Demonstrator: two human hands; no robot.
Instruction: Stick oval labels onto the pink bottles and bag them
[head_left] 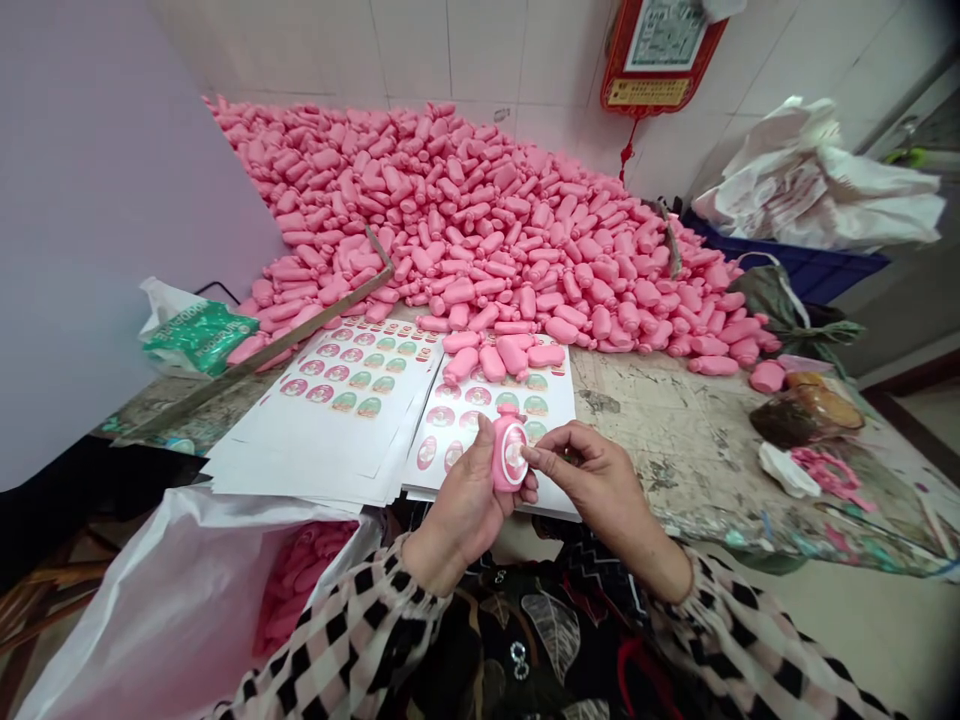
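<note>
A small pink bottle (500,478) stands upright in my left hand (466,500), whose thumb and fingers wrap round its sides. On the bottle's front is an oval label (514,455) with a white border. My right hand (600,485) is at the bottle's right side, thumb and index finger pinched together at the label's edge. Whether anything is between those fingertips I cannot make out. Under the hands lies a sticker sheet (439,390) with pink and green labels. Several loose pink bottles (491,362) rest on its upper part.
A big heap of pink bottles (465,200) covers the table's back. More sticker sheets (300,460) lie left, beside a wooden strip (255,360). A white sack (172,580) holding pink pieces stands front left. At right are a brown wrapped item (806,412) and a blue crate (817,275).
</note>
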